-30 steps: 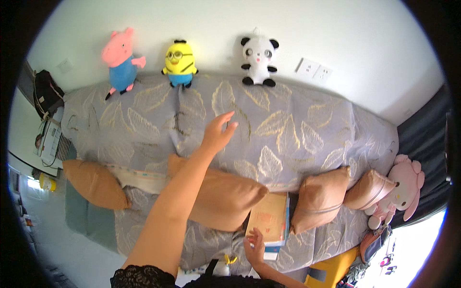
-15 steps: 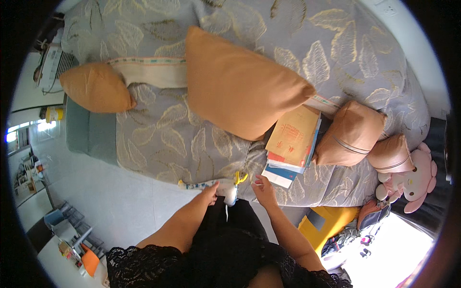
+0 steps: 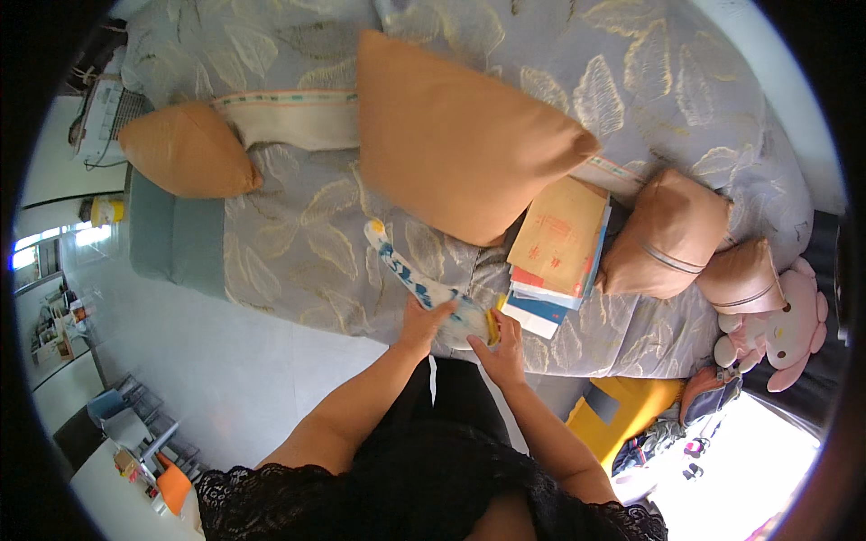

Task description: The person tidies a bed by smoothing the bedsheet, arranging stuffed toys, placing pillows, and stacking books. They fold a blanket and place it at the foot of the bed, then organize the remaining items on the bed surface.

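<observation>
A long soft toy [image 3: 417, 279], white with blue patches and a yellow tip, lies on the grey leaf-patterned bedspread [image 3: 298, 234] at the bed's near edge. My left hand [image 3: 422, 320] rests on its lower middle. My right hand [image 3: 501, 347] grips its near end, where a yellow part shows. Both forearms come up from the lower edge over my black clothing.
A big orange cushion [image 3: 456, 135] lies just behind the toy. A stack of books and envelopes [image 3: 555, 252] sits to the right, then two brown cushions [image 3: 672, 234] and a pink plush [image 3: 780, 329]. Another orange cushion [image 3: 185, 149] lies at left. A yellow item [image 3: 622, 410] is on the floor.
The view tipped down from the wall plushes to the bed edge. My left arm came back from reaching up. Both hands now hold the long toy stretched out on the bedspread.
</observation>
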